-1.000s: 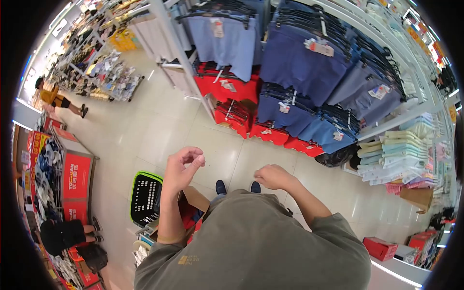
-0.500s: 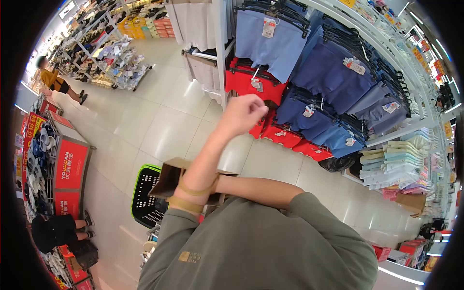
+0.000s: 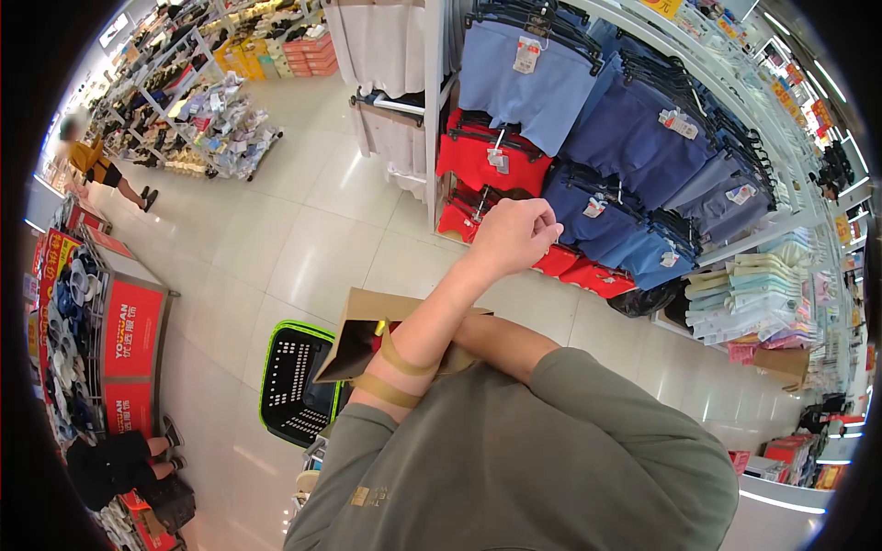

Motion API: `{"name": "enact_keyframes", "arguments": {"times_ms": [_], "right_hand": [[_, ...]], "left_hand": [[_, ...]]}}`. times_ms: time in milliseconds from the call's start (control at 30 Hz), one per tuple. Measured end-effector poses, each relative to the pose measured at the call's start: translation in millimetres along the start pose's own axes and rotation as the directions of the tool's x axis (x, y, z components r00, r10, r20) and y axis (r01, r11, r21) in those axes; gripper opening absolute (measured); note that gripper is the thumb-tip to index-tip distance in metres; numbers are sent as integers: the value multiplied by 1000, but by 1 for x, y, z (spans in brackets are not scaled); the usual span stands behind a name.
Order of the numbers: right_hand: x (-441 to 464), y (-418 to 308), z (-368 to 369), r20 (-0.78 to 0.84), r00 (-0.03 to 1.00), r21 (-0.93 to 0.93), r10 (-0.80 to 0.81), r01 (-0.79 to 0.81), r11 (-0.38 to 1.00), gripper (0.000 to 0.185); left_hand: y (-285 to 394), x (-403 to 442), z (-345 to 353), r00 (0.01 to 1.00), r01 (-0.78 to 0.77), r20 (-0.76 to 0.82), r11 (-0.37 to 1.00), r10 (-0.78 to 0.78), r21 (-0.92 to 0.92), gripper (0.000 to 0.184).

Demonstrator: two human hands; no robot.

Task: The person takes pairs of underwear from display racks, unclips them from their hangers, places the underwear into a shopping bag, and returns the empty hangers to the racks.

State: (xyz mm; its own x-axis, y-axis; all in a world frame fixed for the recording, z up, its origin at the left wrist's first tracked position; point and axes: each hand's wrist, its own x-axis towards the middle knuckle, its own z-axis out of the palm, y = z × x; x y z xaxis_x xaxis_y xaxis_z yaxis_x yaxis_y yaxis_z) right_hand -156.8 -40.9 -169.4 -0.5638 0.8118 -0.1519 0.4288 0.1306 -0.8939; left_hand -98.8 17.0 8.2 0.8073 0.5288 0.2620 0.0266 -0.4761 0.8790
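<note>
L hand: I've got the left hand [image 3: 517,237] just above ctr, back of it to my cam, fingers loosely curled; nothing visible in it, palm side's hidden, so can't tell for sure. In my view it overlaps the red garments [image 3: 496,163]; no contact I can confirm.
R hand: outta sight behind L forearm, near the bag; can't tell how open or what it has.
Paper bag: brown paper bag [image 3: 377,306], ctr-left, mouth open, red item [image 3: 377,342] inside.
Straps: bag straps [image 3: 388,392] looped round L forearm.
Bag, done: straps on arm, smth inside.
Bag, left: can't judge w/ R hand hidden.
Basket: black basket [image 3: 276,390], green rim, just left of bag.
Rack: blue shorts [image 3: 528,87] hang top ctr, red garments under.
Others: person in yellow top [image 3: 85,161], upper left.
</note>
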Motion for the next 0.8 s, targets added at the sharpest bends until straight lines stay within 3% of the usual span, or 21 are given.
{"name": "enact_keyframes", "arguments": {"times_ms": [267,367,500,633,733,800], "right_hand": [[-1,-49,-14,-38,997,-18,-73,72,997,34],[-11,-70,-15,-105,975,-179,-198,177,968,27],[-70,-89,-54,-60,987,-106,-151,144,984,19],[-125,-137,-91,-155,984,290,-89,132,948,29],[-148,-174,-114,-372,878,361,-301,436,824,35],[-158,-194,-131,-495,773,423,-397,614,667,37]], "left_hand": [[-50,-18,-23,992,126,-25,992,-126,2,17],[-59,-29,-39,987,156,37,988,-156,10,17],[-68,-36,-61,983,161,88,987,-162,22,17],[-72,-35,-76,963,265,94,954,-254,-139,19],[-73,-33,-78,965,262,74,925,-251,-275,21],[-71,-34,-78,952,305,114,904,-283,-300,22]]}}
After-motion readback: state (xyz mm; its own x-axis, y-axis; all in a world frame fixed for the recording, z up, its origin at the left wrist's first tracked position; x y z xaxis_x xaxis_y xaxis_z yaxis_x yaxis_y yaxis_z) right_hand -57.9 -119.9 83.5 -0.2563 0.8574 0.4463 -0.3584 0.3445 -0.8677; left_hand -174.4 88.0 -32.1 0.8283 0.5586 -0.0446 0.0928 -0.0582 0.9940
